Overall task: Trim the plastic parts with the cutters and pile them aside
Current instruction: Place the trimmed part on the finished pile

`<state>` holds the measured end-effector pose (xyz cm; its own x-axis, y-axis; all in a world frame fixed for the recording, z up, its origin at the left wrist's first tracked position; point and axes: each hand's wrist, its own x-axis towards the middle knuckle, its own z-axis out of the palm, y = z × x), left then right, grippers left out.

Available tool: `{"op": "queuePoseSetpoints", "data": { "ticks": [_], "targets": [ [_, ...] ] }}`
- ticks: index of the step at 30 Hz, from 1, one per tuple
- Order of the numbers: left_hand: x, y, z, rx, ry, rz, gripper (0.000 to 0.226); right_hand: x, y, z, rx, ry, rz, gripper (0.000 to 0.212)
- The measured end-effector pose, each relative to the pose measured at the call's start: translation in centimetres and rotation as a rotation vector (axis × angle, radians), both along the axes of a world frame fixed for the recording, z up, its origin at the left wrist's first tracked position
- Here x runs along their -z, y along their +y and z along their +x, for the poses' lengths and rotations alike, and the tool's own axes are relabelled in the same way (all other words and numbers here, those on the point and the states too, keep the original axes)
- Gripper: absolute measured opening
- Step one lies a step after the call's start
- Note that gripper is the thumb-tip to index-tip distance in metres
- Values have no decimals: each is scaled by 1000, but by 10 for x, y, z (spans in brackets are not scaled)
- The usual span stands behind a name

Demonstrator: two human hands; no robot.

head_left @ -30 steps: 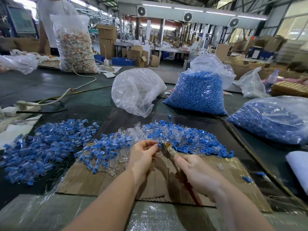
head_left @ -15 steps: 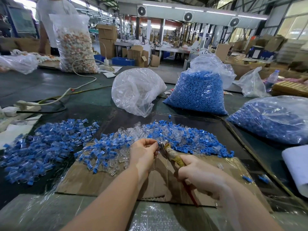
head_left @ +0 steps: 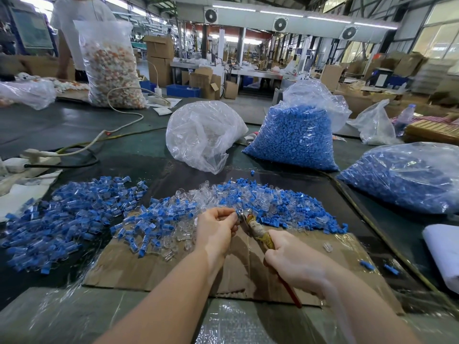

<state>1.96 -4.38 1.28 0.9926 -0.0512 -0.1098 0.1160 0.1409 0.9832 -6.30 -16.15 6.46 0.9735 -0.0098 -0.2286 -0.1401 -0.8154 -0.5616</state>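
Note:
My right hand (head_left: 295, 263) grips the handles of the cutters (head_left: 255, 228), whose metal jaws point up and left toward my left hand (head_left: 216, 229). My left hand pinches a small clear plastic part at the jaws; the part is mostly hidden by my fingers. Behind my hands a loose heap of clear and blue plastic parts (head_left: 273, 202) lies across the brown cardboard sheet (head_left: 154, 271). A second pile of blue-and-clear parts (head_left: 64, 214) spreads over the dark table to the left.
Two bags of blue parts (head_left: 295, 140) (head_left: 407, 180) and a crumpled clear bag (head_left: 201, 135) stand behind the heap. A white cable (head_left: 124, 125) and power strip lie far left. A person stands by a tall bag (head_left: 111, 63) at the back left. White cloth (head_left: 444, 254) lies right.
My right hand has drawn back slightly toward me with the cutters. My left hand stays at the jaws with the small part.

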Motion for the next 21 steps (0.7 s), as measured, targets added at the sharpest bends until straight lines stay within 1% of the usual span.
{"op": "queuePoseSetpoints", "data": {
  "ticks": [3,6,8,10,12,14,15,16,19,21],
  "targets": [
    [2,-1,-2,-3,10,-5,11,8,0,2,21,10,5,22],
    [-1,0,-1,-2,22,-11,12,14,3,3,81,-12,126,14],
    [-4,1,2,-7,21,3,12,14,3,5,85,-21,186,17],
    [-4,3,3,-15,21,22,11,12,1,7,80,12,242,20],
    [-2,6,3,-19,27,19,9,10,0,7,126,52,326,27],
    [-1,12,6,-51,-3,82,7,12,-2,8,180,39,364,34],
    [-1,16,8,-84,-44,161,6,14,-4,9,193,11,334,37],
    [-1,22,11,-125,-109,271,6,18,-6,11,201,-33,257,40],
    [-5,44,21,-253,-363,639,11,30,-13,14,237,-174,-107,52],
    [-5,59,30,-318,-478,795,19,39,-16,15,248,-209,-296,59]
  ]
}}
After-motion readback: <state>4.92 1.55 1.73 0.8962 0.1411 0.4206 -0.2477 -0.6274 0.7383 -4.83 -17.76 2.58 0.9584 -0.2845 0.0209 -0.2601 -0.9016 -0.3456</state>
